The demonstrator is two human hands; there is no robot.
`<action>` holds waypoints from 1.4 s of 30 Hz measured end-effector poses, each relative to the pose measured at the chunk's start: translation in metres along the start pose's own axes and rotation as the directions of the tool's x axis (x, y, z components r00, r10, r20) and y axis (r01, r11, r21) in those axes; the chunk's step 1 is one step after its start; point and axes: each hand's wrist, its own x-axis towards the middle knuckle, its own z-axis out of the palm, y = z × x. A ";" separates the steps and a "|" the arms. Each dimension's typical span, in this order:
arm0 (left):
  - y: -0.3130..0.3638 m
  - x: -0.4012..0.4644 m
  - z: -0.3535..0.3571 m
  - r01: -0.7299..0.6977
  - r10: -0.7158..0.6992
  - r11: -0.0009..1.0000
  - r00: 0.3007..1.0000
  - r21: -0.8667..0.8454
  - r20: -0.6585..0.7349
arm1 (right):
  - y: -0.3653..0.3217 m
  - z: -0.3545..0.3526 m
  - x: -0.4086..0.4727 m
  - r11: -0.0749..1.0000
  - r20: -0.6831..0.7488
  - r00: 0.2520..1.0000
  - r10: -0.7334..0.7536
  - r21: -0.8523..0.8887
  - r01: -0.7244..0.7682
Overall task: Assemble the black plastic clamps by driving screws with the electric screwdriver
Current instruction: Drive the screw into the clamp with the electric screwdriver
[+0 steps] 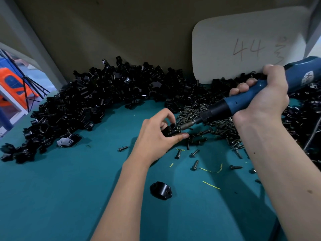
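The left hand [157, 134] pinches a black plastic clamp [171, 130] at the centre of the teal counter [60, 188]. The right hand [262, 96] grips the blue electric screwdriver [243, 101], whose bit meets the clamp from 2 o'clock. Loose screws [217, 126] lie just beside it at 3 o'clock.

Place: a small assembly workshop.
Evidence: a heap of black clamp parts [90, 101] along the back of the teal bench [60, 188]; beside it, loose screws [217, 126]; behind, a hand-numbered card [243, 47].
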 end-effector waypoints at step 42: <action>0.004 -0.001 0.009 -0.002 -0.001 0.982 1.000 0.191 0.019 | 0.007 -0.005 0.005 0.995 0.054 0.994 0.098 0.023 -0.099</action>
